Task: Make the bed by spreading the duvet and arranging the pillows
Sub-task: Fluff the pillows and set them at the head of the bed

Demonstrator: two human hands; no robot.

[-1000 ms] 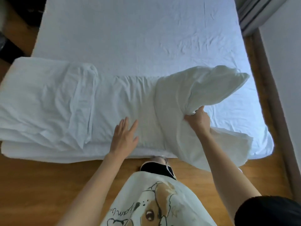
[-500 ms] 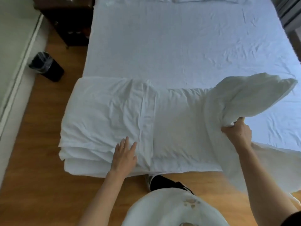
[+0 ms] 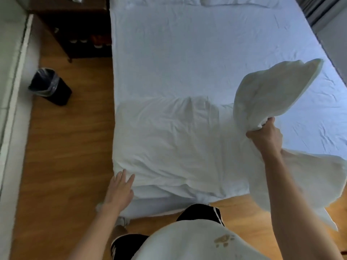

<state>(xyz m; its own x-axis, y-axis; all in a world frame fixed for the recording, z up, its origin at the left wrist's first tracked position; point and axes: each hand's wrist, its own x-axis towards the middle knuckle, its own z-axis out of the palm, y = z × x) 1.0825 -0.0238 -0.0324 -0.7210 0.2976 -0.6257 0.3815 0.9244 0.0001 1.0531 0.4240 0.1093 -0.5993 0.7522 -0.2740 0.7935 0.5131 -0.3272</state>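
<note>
Wooden flooring (image 3: 62,156) runs along the left side and near end of a bed (image 3: 187,59) covered with a white sheet, and the view now sits further left and further back than half a second ago, so a dark bedside cabinet (image 3: 75,30) and a black bin (image 3: 50,86) lined with a bag show more fully at the far left. Two white pillows (image 3: 238,1) lie at the far head of the bed, just inside the top edge. The folded white duvet (image 3: 169,143) lies across the near end of the mattress, its left edge now level with the bed's left side. The left hand (image 3: 120,192) has slid left along the duvet from its middle to its near-left corner, where it lies flat with fingers straight and spread, fingertips on the fabric. The right hand (image 3: 265,136) keeps its fist gripped round a bunched fold of the duvet, held up above the bed as before; the raised part billows up and to the right, and another flap hangs off the near-right edge toward the floor. A pale wall strip (image 3: 11,91) borders the floor at far left, and a curtain (image 3: 319,10) shows at the top right.
</note>
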